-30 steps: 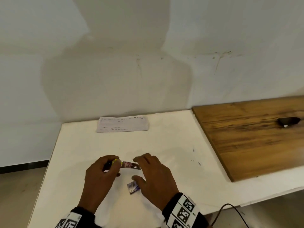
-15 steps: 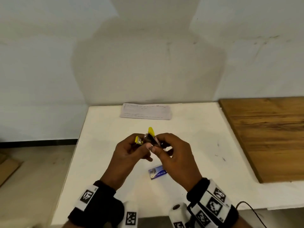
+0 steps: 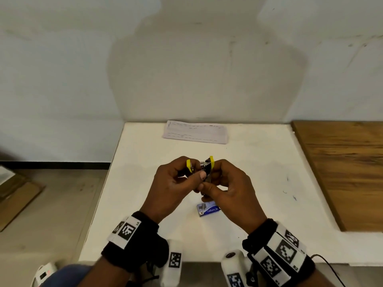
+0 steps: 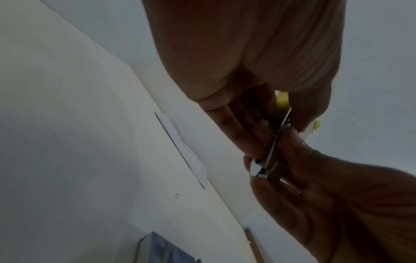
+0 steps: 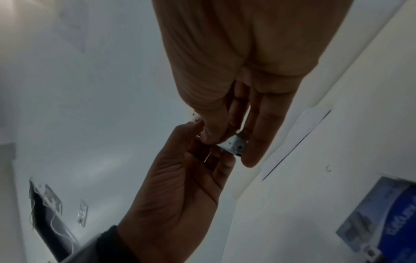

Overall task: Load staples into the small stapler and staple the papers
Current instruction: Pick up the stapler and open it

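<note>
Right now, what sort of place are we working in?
Probably a plain office or test workroom. A white tabletop stands against a bare, scuffed white wall, with a brown wooden board beside it. Printed white papers and a small blue staple box lie on the tabletop.

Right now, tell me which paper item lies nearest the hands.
The blue staple box, lying just under the hands; the papers sit far back by the wall.
</note>
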